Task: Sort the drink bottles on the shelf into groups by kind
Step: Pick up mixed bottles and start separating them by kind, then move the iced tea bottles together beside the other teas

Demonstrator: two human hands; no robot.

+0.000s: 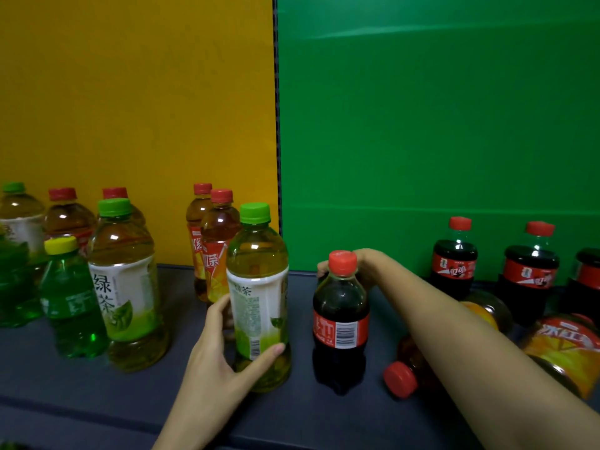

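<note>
The left hand (224, 349) had its grip clamped round the label of a green tea bottle (258, 287) standing upright mid-shelf (97, 401), thumb across the front, likely to carry it left to the other green tea bottle (125, 287). The right hand (363, 264) reached behind the cola bottle (340, 319) just beside it, grip closed on the neck, seemingly to move it right toward the standing colas (454, 254).

Well behind and above the left fingers (220, 308): mustard-yellow back panel (136, 92). Behind the right fingers (321, 266): green back panel (438, 108), faintly creased crosswise. Between both panels, a dark vertical seam (277, 125).
</note>
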